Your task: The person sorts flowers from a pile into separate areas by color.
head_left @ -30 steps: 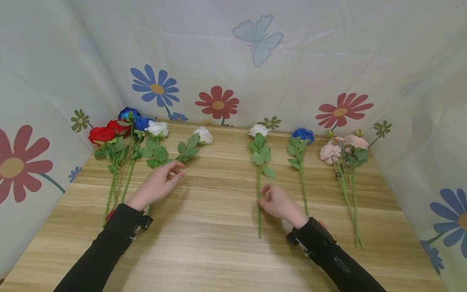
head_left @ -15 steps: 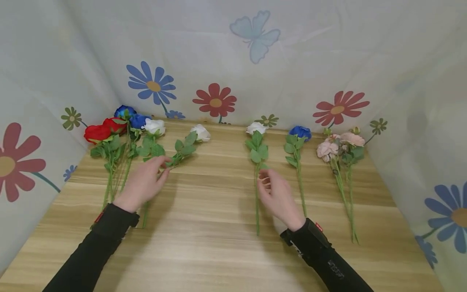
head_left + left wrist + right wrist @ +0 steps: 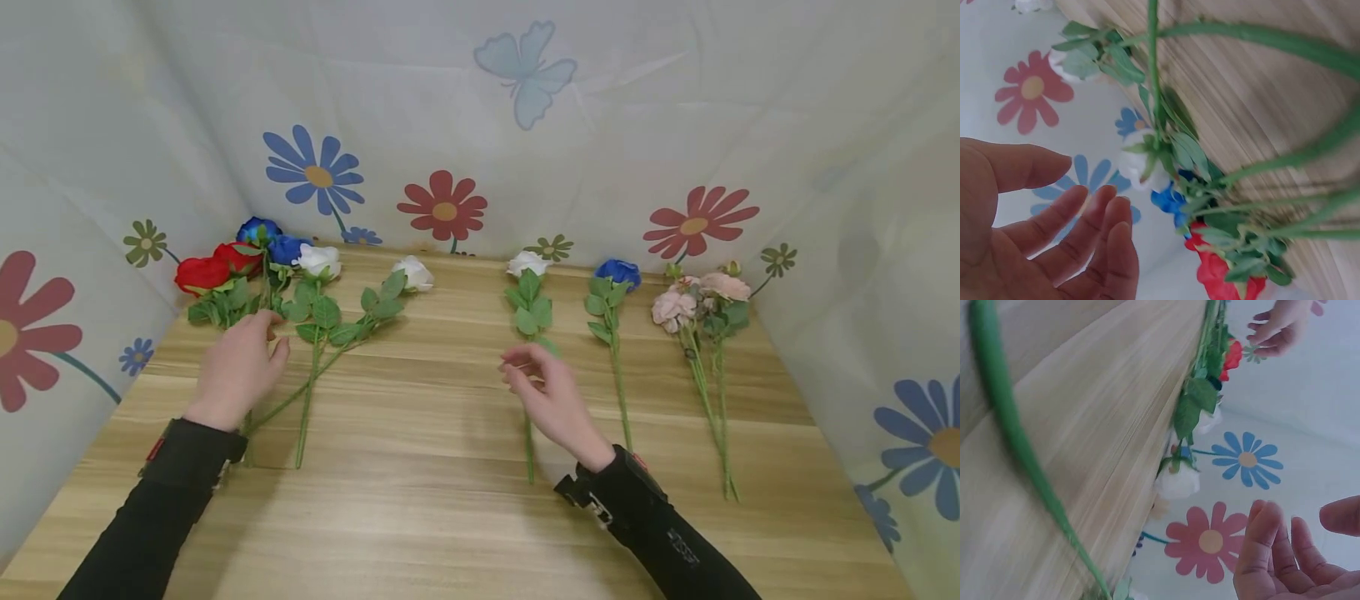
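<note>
My left hand point(image 3: 238, 367) hovers over the stems of the red roses point(image 3: 202, 273) and blue roses point(image 3: 285, 248) at the table's left. Its fingers are loosely bent, and in the left wrist view nothing lies between thumb and fingers point(image 3: 1072, 244). Just right of it lie two white roses, one upright point(image 3: 318, 261) and one slanted point(image 3: 413, 273), their stems crossing. My right hand point(image 3: 551, 400) is above the stem of a third white rose point(image 3: 527, 264), hiding part of it. Thumb and fingers are apart and hold nothing in the right wrist view.
A single blue rose point(image 3: 618, 273) lies right of my right hand. Pale pink flowers point(image 3: 673, 308) lie farther right on the wooden table point(image 3: 420, 500). A flower-printed cloth point(image 3: 600, 150) surrounds the table's back and sides.
My left hand has moved left, off the white roses to above the red and blue stems. The right hand has lifted and shifted slightly, its fingers now clear of the white rose's stem.
</note>
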A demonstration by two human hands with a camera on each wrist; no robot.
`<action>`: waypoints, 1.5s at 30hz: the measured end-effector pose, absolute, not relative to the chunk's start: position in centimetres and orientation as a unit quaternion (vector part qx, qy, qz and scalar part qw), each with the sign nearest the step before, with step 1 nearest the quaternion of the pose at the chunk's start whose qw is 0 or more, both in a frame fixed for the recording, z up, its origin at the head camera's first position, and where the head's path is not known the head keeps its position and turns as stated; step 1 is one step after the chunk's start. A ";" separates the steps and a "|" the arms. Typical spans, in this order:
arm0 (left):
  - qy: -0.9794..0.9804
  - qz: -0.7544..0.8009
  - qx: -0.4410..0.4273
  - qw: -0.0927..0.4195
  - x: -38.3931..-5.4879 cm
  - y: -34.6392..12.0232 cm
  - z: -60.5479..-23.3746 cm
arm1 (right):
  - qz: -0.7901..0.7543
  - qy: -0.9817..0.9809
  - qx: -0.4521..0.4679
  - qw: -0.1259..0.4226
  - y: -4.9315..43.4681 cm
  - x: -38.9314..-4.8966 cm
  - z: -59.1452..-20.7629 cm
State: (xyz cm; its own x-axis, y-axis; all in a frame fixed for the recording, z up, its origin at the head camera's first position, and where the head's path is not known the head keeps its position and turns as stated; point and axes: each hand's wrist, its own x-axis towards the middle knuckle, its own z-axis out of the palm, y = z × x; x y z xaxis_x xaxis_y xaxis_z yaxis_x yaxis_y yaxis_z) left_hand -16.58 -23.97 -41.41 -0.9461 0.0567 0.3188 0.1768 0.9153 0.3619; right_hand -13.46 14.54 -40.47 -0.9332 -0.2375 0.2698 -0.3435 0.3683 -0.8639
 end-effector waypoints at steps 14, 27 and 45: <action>-0.978 -0.189 0.036 0.078 -15.7 -29.3 -41.9 | 0.719 -0.678 0.101 -0.112 13.7 -14.3 -40.6; -0.979 -0.195 -0.037 0.052 -16.0 -28.1 -43.0 | 0.736 -0.654 0.095 -0.151 13.5 -14.3 -40.5; -0.974 -0.180 -0.115 -0.081 -16.1 -24.4 -44.2 | 0.711 -0.672 0.117 -0.172 13.3 -14.5 -40.5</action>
State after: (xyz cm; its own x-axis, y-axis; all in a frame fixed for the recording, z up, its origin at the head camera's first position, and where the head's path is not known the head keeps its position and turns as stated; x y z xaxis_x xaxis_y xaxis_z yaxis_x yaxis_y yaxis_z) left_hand -16.09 -24.39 -44.18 -0.9604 0.2534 -0.1157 0.1953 0.9087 0.3690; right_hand -14.52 13.25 -40.52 -0.9136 -0.4017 -0.0634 0.0861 -0.0385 -0.9955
